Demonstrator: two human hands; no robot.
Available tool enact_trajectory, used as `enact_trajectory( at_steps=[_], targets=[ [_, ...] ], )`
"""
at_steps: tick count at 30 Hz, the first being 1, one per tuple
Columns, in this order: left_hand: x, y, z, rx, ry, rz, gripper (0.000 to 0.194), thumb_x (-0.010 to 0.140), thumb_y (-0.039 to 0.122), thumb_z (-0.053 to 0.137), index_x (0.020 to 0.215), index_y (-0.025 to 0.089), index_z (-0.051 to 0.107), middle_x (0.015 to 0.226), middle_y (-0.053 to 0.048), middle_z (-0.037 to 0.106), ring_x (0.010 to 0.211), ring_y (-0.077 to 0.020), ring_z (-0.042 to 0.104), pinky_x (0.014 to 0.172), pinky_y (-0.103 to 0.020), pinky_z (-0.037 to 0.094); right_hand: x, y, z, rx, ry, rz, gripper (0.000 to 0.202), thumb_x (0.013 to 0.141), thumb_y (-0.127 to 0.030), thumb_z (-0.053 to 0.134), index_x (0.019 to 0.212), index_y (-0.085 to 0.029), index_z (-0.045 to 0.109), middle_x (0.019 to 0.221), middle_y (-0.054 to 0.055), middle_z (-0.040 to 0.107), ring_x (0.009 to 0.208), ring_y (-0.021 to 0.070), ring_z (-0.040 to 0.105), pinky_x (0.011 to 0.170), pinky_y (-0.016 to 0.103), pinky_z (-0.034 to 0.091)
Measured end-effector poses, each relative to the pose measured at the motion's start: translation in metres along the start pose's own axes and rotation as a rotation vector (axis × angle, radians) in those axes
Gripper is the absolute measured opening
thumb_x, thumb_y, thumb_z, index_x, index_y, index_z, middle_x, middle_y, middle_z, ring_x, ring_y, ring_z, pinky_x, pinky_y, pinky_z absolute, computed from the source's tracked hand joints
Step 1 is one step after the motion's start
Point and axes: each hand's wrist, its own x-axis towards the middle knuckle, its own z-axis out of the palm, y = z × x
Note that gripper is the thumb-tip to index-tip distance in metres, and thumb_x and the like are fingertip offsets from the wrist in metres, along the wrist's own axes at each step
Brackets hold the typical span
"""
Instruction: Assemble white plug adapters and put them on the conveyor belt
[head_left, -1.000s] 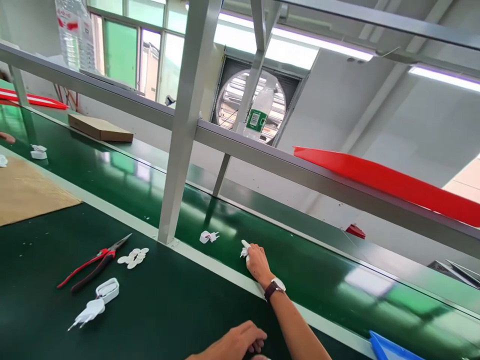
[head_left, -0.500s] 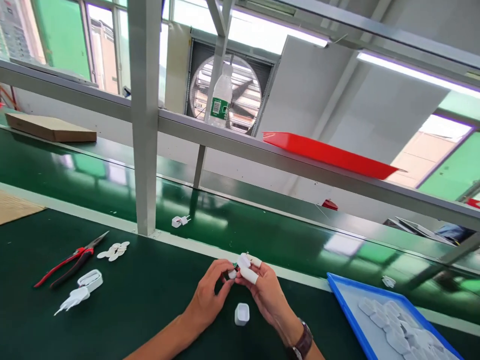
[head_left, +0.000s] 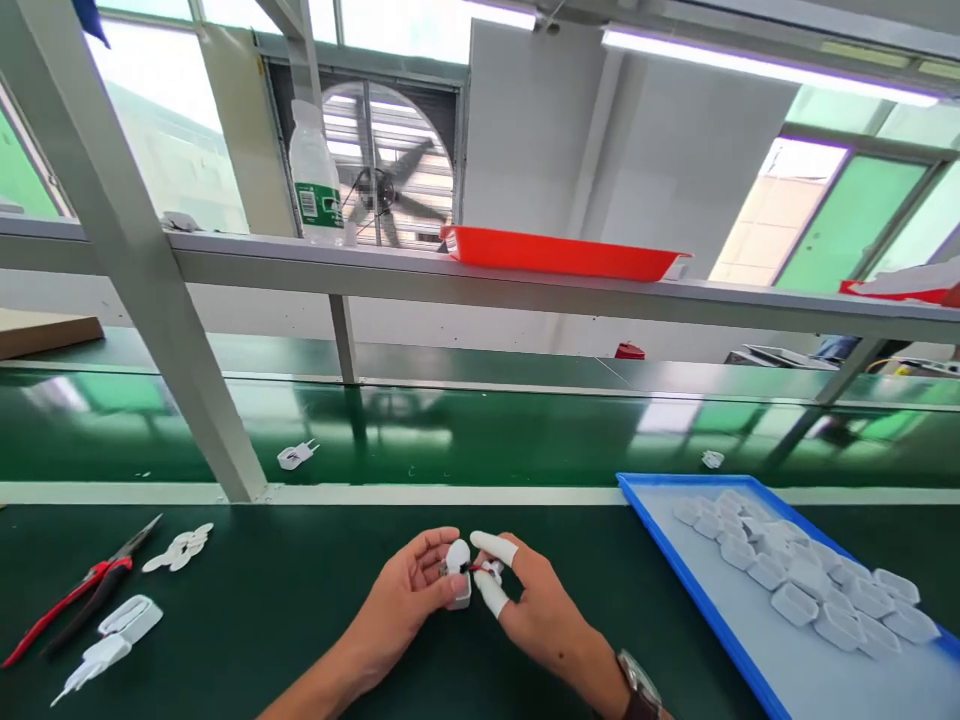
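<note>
My left hand (head_left: 409,600) is closed round a small white housing (head_left: 460,590), thumb in front and fingers behind. A round white piece sits at the top of the housing. My right hand (head_left: 536,600), with white covers on two fingertips, pinches a small white part (head_left: 489,572) just right of the housing. Short dark and red wires run between the two pieces. On the left of the green table lie red-and-black pliers (head_left: 90,590), several flat white pieces (head_left: 180,547), and a white housing (head_left: 131,618) beside a white plug piece (head_left: 94,663).
A blue-rimmed tray (head_left: 697,595) with several white shells stands at the right. Behind the table edge, a white plug (head_left: 298,455) lies on the green belt. Above it, a metal shelf (head_left: 390,275) bears a bottle (head_left: 316,180) and a red tray (head_left: 562,254).
The white housing that stood alone on the table is now in my left hand. My right hand has turned and shifted its grip to the wired part. The view has levelled and swung right.
</note>
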Motion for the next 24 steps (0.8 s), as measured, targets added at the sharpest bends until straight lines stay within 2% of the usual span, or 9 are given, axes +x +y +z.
enact_trajectory(
  at_steps=[2,5,8,10,13,16,18,21,24],
  targets=[
    [-0.001,0.000,-0.001,0.100,-0.003,-0.006,0.053,0.071,0.038,0.093,0.114,0.017,0.070,0.099,-0.007,0.072,0.080,-0.0156,0.064,0.068,-0.026,0.051,-0.002,0.002,0.001,-0.016,0.019,-0.003,0.045,0.094,-0.014,0.056,0.138,-0.023,0.057,0.098,0.004,0.067,0.086,0.0173,0.064,0.081,0.033,0.056],
    [-0.003,0.002,-0.003,0.221,-0.084,-0.008,0.046,0.082,0.047,0.083,0.113,0.015,0.072,0.084,-0.004,0.072,0.071,-0.0148,0.061,0.073,-0.030,0.051,-0.005,0.003,0.001,0.046,0.040,0.020,0.042,0.095,-0.016,0.055,0.136,-0.022,0.058,0.096,0.004,0.065,0.084,0.0170,0.063,0.082,0.033,0.056],
    [-0.003,0.003,-0.004,0.276,-0.177,-0.013,0.044,0.088,0.049,0.076,0.115,0.015,0.071,0.076,-0.003,0.071,0.071,-0.0154,0.063,0.078,-0.032,0.051,-0.006,0.003,0.000,0.238,0.026,0.103,0.038,0.095,-0.020,0.058,0.132,-0.024,0.062,0.101,0.004,0.067,0.089,0.0164,0.065,0.085,0.033,0.056],
    [-0.003,0.001,-0.003,0.289,-0.197,-0.016,0.045,0.090,0.049,0.074,0.119,0.016,0.068,0.078,-0.003,0.072,0.071,-0.0156,0.064,0.078,-0.032,0.052,-0.007,0.003,0.000,0.382,-0.021,0.175,0.037,0.095,-0.023,0.060,0.131,-0.026,0.065,0.105,0.004,0.069,0.092,0.0168,0.067,0.088,0.034,0.057],
    [-0.001,-0.006,-0.004,0.279,-0.152,-0.033,0.054,0.088,0.053,0.074,0.127,0.018,0.059,0.079,-0.003,0.073,0.064,-0.0159,0.065,0.070,-0.032,0.053,-0.010,0.006,0.000,0.486,-0.069,0.291,0.034,0.093,-0.030,0.066,0.127,-0.027,0.069,0.104,0.003,0.074,0.091,0.0181,0.070,0.089,0.035,0.058],
    [-0.002,-0.015,-0.008,0.315,-0.099,-0.037,0.056,0.087,0.055,0.073,0.129,0.021,0.055,0.083,-0.003,0.073,0.060,-0.0158,0.065,0.062,-0.031,0.054,-0.015,0.009,0.001,0.422,-0.069,0.322,0.032,0.091,-0.032,0.071,0.123,-0.027,0.072,0.099,0.002,0.076,0.087,0.0185,0.071,0.085,0.034,0.059],
    [-0.003,-0.019,-0.015,0.435,-0.045,0.042,0.055,0.084,0.051,0.078,0.127,0.024,0.058,0.091,-0.003,0.073,0.064,-0.0155,0.064,0.064,-0.031,0.056,-0.017,0.010,0.002,0.343,-0.028,0.280,0.032,0.090,-0.028,0.071,0.123,-0.028,0.072,0.096,0.001,0.075,0.083,0.0170,0.070,0.081,0.030,0.059],
    [0.000,-0.026,-0.027,0.720,0.054,0.249,0.056,0.074,0.039,0.088,0.124,0.028,0.064,0.100,-0.002,0.072,0.071,-0.0152,0.063,0.074,-0.033,0.059,-0.018,0.012,0.004,0.261,0.078,0.175,0.038,0.089,-0.019,0.068,0.126,-0.029,0.068,0.094,0.000,0.073,0.081,0.0143,0.069,0.078,0.026,0.059],
    [0.005,-0.037,-0.037,0.959,0.108,0.368,0.065,0.071,0.027,0.090,0.129,0.031,0.062,0.117,-0.004,0.071,0.091,-0.0216,0.068,0.088,-0.040,0.061,-0.018,0.015,0.004,0.211,0.157,0.116,0.039,0.088,-0.013,0.066,0.125,-0.028,0.066,0.098,0.000,0.072,0.079,0.0130,0.068,0.075,0.024,0.059]
  ],
)
